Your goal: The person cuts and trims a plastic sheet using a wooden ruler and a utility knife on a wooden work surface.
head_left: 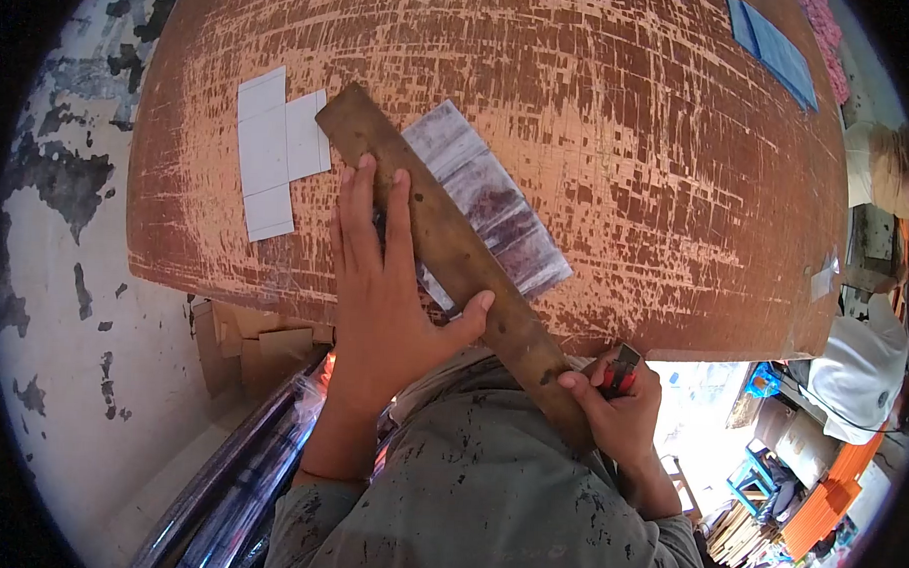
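A long, worn brown metal straightedge [432, 223] lies diagonally over a silvery, creased sheet [497, 200] on the table, covering part of it. My left hand [389, 287] rests on the straightedge, its fingers stretched out at the far part and the thumb lower down along it. Near the table's front edge, my right hand [625, 410] is closed around a red and black utility knife [623, 372]. The thumb of that hand touches the near end of the straightedge, which reaches past the table edge to my shirt. I cannot make out the blade.
A white cut-out card [264, 162] with drawn lines lies left of the straightedge. The scratched brown tabletop [658, 191] holds folded blue sheets [773, 50] at the far right. Shiny rolls [238, 477] stand below left. A person in a white shirt [857, 378] is at the right.
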The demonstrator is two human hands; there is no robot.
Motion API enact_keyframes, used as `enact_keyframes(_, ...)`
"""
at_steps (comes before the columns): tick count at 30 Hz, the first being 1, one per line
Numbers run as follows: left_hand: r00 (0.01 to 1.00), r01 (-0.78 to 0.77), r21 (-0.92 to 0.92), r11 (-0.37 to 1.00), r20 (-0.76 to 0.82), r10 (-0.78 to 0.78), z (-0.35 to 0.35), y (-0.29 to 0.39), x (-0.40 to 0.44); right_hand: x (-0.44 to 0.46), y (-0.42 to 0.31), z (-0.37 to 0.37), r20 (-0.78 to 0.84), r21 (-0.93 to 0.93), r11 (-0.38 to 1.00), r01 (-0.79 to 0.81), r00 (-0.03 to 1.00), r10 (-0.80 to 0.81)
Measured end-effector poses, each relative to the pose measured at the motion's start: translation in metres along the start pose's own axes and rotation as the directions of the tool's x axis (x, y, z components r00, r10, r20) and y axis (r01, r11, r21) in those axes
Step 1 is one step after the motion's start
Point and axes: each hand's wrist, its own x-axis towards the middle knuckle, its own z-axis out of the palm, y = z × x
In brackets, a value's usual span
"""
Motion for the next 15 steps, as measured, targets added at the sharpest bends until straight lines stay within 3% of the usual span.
enact_keyframes(15, 1.000, -0.018, 0.035, 0.999, -0.004, 0.018, 0.0001, 0.0005, -0.0002, 0.0000, -0.0008, 0.0000, -0.004, 0.029, 0.999, 0.037, 0.999, -0.037)
